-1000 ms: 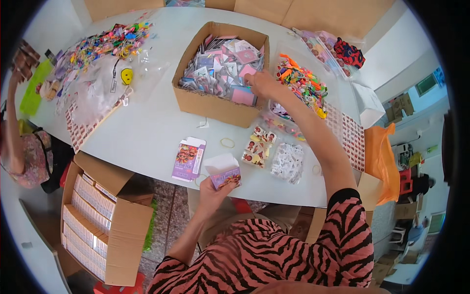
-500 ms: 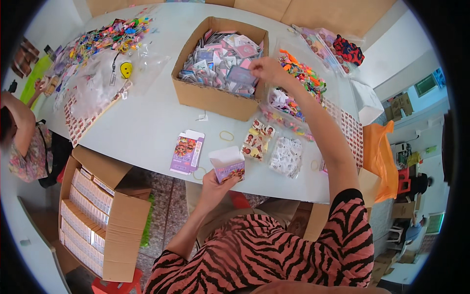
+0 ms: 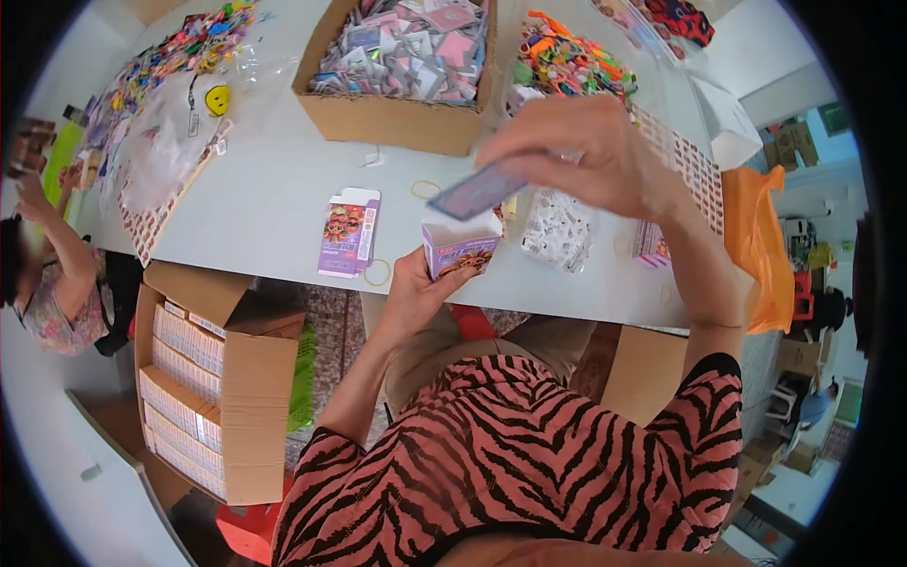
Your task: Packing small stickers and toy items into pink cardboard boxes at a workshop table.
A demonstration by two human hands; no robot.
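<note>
In my left hand (image 3: 416,288) is a small purple printed paper box (image 3: 460,257), gripped at its lower part, with its white top flap raised. My right hand (image 3: 590,156) pinches a flat, card-like packet (image 3: 482,192), slightly blurred, just above that box's top. Beyond them stands a cardboard box (image 3: 392,123) full of similar flat pink and grey packets. A flattened purple printed box (image 3: 348,234) lies on the table to the left, near a rubber band (image 3: 377,272). A clear bag of small white packets (image 3: 559,231) sits below my right hand.
Colourful small toys fill a clear tray (image 3: 576,61) at the back right; more lie heaped (image 3: 189,52) at the far left. An orange bag (image 3: 756,246) hangs at the right edge. Lower left, an open carton (image 3: 255,416) holds stacked small boxes. Another person (image 3: 61,283) works at left.
My right hand has left the cardboard box with a flat packet and come toward me, over the small purple box. My left hand still holds that box. The view has tilted down.
</note>
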